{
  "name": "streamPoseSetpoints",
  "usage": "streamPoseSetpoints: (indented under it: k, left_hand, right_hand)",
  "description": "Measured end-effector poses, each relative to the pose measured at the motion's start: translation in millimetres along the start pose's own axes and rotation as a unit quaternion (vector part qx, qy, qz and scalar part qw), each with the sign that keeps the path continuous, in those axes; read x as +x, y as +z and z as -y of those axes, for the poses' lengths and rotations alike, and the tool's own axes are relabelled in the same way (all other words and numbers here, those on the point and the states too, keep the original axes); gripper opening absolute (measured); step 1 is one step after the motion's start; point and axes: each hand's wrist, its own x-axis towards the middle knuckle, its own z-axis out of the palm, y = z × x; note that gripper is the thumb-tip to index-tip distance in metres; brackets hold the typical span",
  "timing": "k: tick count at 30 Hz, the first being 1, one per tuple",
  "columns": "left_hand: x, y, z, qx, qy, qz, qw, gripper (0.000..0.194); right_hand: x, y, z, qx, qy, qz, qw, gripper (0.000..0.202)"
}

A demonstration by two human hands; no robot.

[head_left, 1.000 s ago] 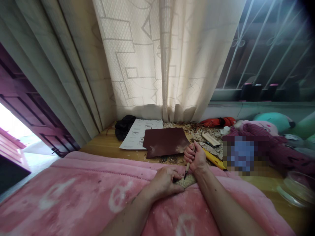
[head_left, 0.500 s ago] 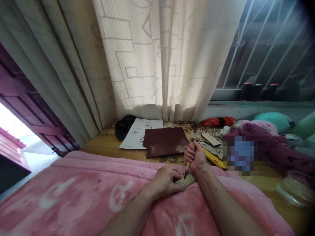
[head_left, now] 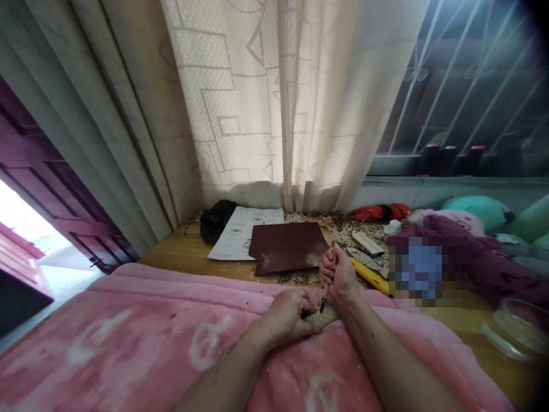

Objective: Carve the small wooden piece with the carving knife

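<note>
A pale piece with a crosshatched surface (head_left: 322,318) rests on the pink blanket (head_left: 171,332). My left hand (head_left: 291,315) grips its left end between thumb and fingers. Above it, my right hand (head_left: 338,273) is wrapped in a fist round the wooden handle of a slim carving tool (head_left: 325,293). The tool points down, and its dark metal tip meets the crosshatched surface close to my left fingertips. Part of the piece's right end is hidden near my right wrist.
Behind my hands lie a brown sheet (head_left: 289,246), white paper (head_left: 244,232), a black bundle (head_left: 218,222), shavings (head_left: 343,226), a pale block (head_left: 368,243) and a yellow tool (head_left: 372,277). A clear bowl (head_left: 517,329) stands at right, near plush toys (head_left: 476,212).
My right hand and the tool have shifted slightly left. My left hand has hardly moved and keeps its grip on the crosshatched piece.
</note>
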Motion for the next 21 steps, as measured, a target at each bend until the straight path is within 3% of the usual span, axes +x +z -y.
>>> streamPoseSetpoints:
  k: [6, 21]
  left_hand:
    - [1, 1.3, 1, -0.004, 0.007, 0.002, 1.000, 0.015]
    - [1, 3.1, 2, -0.007, 0.004, -0.004, 1.000, 0.018]
  right_hand:
    - [-2, 5, -2, -0.022, 0.008, 0.035, 0.999, 0.034]
    - [-3, 17, -5, -0.038, 0.131, 0.211, 0.968, 0.036]
